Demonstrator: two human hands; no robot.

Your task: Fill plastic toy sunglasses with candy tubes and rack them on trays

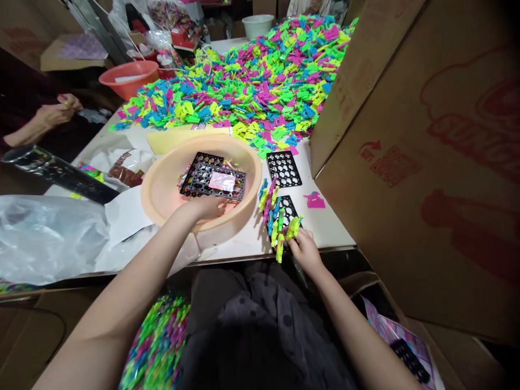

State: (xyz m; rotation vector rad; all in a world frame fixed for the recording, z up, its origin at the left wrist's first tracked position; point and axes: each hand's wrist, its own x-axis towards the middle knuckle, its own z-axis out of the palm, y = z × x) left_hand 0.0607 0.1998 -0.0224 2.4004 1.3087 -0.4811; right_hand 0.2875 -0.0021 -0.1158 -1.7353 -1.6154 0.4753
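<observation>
My left hand (209, 207) reaches over the near rim into a peach plastic basin (162, 200), fingers curled down by small colourful bits; what they pinch, if anything, is too small to tell. Beside it in the basin lie black perforated trays, one bearing a pink label (222, 182). My right hand (305, 249) is closed at the lower end of a yellow plastic piece (294, 228), at the near right corner of a black holed rack (289, 206). Several blue, pink, green and yellow pieces (273, 208) stand upright along that rack's left side.
Another black rack (284, 168) lies behind, near a loose pink piece (314, 200). A large heap of bright plastic pieces (252, 86) covers the back. A tall carton (406, 162) walls the right. Left are a clear bag (49, 238), a black tube (60, 173) and another person's hand (60, 111).
</observation>
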